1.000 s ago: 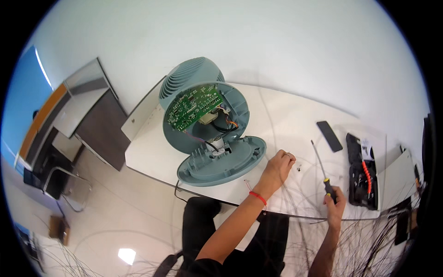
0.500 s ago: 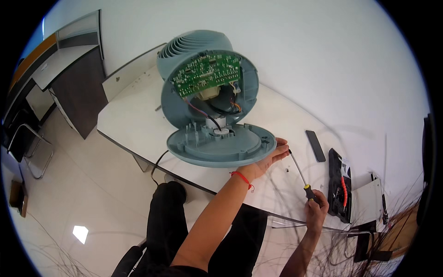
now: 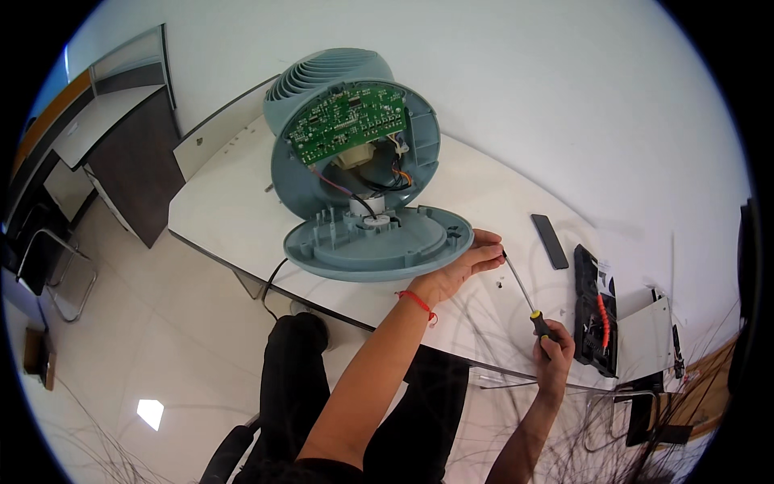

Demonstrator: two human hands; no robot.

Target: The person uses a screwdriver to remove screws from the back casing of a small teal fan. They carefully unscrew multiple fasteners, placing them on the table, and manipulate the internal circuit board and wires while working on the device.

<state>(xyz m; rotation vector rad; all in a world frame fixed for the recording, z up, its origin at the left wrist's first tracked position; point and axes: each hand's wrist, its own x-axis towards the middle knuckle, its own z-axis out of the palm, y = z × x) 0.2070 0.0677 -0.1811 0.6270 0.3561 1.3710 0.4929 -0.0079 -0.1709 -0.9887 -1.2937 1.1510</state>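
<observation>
The blue-green fan (image 3: 330,73) lies tipped back with its round base opened, showing a green circuit board (image 3: 347,121). Its base cover (image 3: 379,250) hangs forward, joined by wires. Beside the right edge of this cover, my left hand (image 3: 463,262) reaches out with its fingertips drawn together at the screwdriver's dark tip. What they pinch is too small to make out. My right hand (image 3: 554,351) grips the black-and-yellow handle of the screwdriver (image 3: 520,286), its shaft slanting up and left to the left fingertips.
Small dark screws (image 3: 499,283) lie on the white table (image 3: 476,189) below the screwdriver's tip. Further right are a dark flat phone-like slab (image 3: 550,241) and an open black tool case (image 3: 592,315) with a red tool. A black cord (image 3: 270,286) drops over the table's front edge.
The view has shifted slightly, so the fan sits a little higher and further left. Both hands keep nearly the same pose, with the screwdriver tip still at the left fingertips.
</observation>
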